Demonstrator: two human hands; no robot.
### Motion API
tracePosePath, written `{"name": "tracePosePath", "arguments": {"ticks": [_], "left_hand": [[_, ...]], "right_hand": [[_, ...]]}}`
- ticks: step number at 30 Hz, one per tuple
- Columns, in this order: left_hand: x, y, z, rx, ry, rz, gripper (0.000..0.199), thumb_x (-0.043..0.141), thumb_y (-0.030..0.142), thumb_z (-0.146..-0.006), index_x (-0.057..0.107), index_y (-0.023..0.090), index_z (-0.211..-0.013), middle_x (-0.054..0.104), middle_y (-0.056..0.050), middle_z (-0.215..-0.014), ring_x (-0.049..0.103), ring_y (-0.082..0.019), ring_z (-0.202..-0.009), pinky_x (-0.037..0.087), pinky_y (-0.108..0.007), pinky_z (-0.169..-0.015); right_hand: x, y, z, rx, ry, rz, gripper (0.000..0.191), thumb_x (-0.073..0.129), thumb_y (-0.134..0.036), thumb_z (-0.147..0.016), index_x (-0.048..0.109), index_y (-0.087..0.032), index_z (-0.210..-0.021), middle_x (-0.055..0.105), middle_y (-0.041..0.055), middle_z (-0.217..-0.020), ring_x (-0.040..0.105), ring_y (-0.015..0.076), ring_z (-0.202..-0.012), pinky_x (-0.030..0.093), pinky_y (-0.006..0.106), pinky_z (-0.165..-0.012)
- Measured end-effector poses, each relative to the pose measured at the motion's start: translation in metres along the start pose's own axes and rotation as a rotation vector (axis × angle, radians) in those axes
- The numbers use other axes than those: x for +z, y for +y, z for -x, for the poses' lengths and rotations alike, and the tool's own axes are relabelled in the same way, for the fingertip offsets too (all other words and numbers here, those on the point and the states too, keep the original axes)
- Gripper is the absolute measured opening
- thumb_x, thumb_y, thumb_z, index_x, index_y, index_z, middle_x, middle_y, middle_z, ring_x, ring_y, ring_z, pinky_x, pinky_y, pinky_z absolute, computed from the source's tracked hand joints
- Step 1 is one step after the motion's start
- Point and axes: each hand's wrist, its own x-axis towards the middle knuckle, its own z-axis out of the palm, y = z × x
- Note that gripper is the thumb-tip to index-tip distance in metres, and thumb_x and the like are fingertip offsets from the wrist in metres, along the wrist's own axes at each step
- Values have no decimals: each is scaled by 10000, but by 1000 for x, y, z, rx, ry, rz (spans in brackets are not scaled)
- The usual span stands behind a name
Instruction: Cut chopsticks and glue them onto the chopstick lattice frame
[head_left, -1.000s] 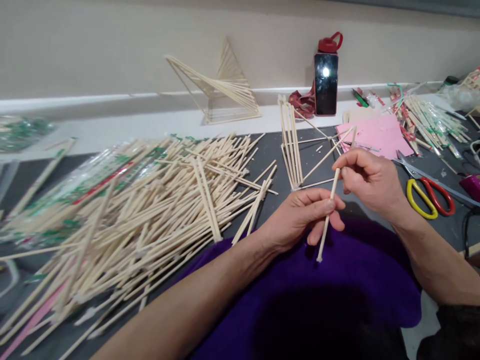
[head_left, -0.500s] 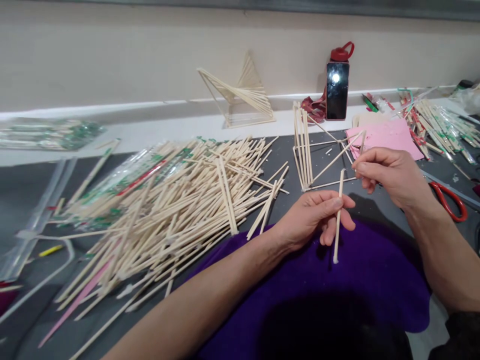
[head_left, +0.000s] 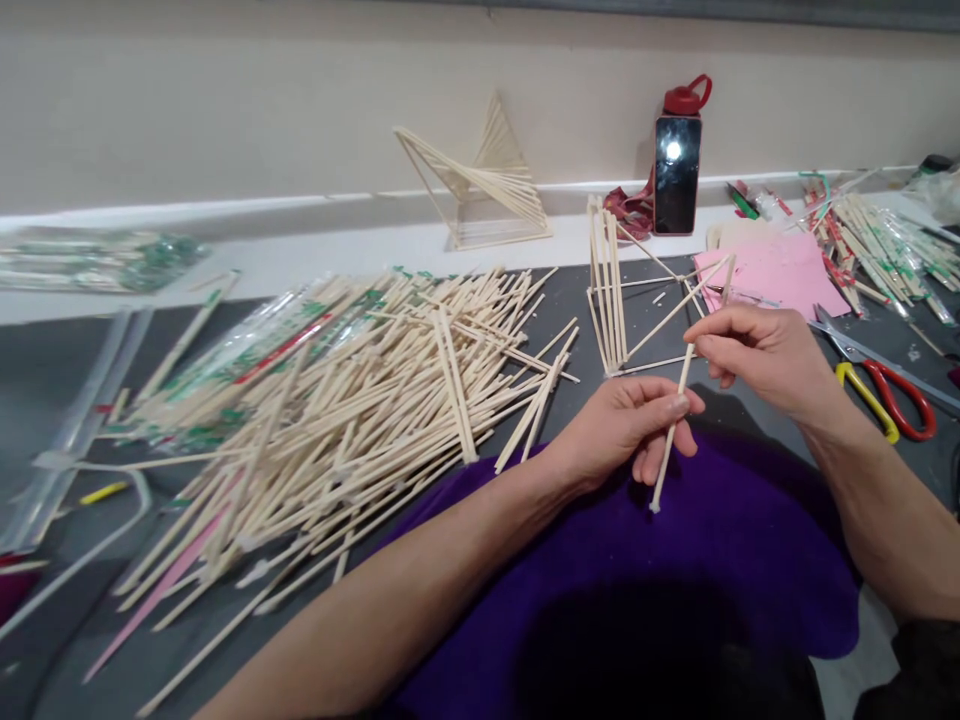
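Your left hand (head_left: 626,425) pinches thumb against bent fingers, its forearm (head_left: 427,570) slanting down-left behind it, while your right hand (head_left: 757,352), just above and rightward, holds thumb and forefinger close together.

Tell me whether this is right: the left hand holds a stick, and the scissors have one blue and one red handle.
Blue is wrong: the head view shows scissors with one yellow and one red handle; the left hand holds a stick.
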Motion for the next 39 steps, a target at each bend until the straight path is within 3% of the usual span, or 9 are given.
{"name": "tracePosePath", "arguments": {"ticks": [5, 9, 12, 16, 21, 25, 27, 35, 39], "left_hand": [[0, 3, 1, -12, 57, -70, 209, 644, 322, -837, 633, 117, -874, 663, 16, -578, 413, -19, -287, 263, -136, -308], [3, 4, 2, -7, 70, -102, 185, 642, 301, -833, 630, 117, -855, 654, 16, -574, 411, -19, -293, 268, -135, -308], [3, 6, 5, 25, 46, -90, 203, 660, 315, -829, 640, 116, -863, 661, 11, -585, 417, -18, -302, 283, -136, -314], [-1, 14, 7, 200, 20, 62, 238, 674, 364, -828, 651, 127, -842, 691, -5, -655, 501, -38, -352, 371, -143, -342], [-13, 33, 4, 404, 244, 213, 169, 681, 305, -829, 682, 139, -860, 666, 23, -747, 568, -33, -457, 437, -127, -384], [-21, 43, 1, 380, 471, 179, 140, 571, 218, -906, 668, 129, -857, 622, 29, -667, 556, -27, -463, 430, -108, -388], [-22, 45, 0, 368, 528, 158, 153, 546, 193, -919, 662, 126, -846, 617, 30, -657, 554, -25, -461, 431, -107, -390], [-22, 40, -2, 395, 542, 120, 113, 641, 210, -867, 668, 124, -800, 618, 25, -635, 581, -39, -466, 435, -119, -374], [-24, 38, -3, 434, 568, 90, 124, 679, 250, -839, 681, 131, -804, 628, 20, -654, 588, -40, -482, 439, -119, -383]], "right_hand": [[-1, 1, 0, -280, 25, 379, 145, 529, -150, -794, 663, -177, -744, 641, 10, -689, 547, 113, -615, 415, 269, -618], [0, 0, 0, -326, 47, 475, 147, 505, -132, -773, 622, -198, -713, 635, 13, -695, 538, 125, -620, 393, 274, -610], [-1, -2, 2, -239, 67, 378, 133, 516, -139, -780, 624, -206, -740, 620, -7, -657, 530, 113, -580, 392, 263, -584], [-1, -5, 2, -57, 52, 188, 95, 535, -189, -800, 629, -198, -786, 564, -39, -559, 507, 95, -497, 388, 242, -519], [8, -6, 3, 162, -139, -162, 114, 594, -279, -770, 634, -172, -775, 542, -48, -541, 490, 71, -440, 424, 209, -446], [16, -3, 3, 266, -202, -356, 105, 620, -273, -735, 618, -169, -750, 557, -40, -595, 498, 60, -449, 438, 187, -408], [18, -2, 3, 310, -217, -411, 95, 618, -264, -726, 604, -170, -719, 562, -38, -605, 489, 53, -437, 429, 177, -385], [24, -1, 4, 387, -290, -487, 139, 679, -244, -669, 673, -158, -779, 607, -16, -662, 545, 65, -488, 462, 173, -400], [26, 0, 5, 386, -317, -506, 188, 689, -319, -716, 694, -149, -796, 616, -6, -680, 556, 64, -510, 470, 167, -411]]}}
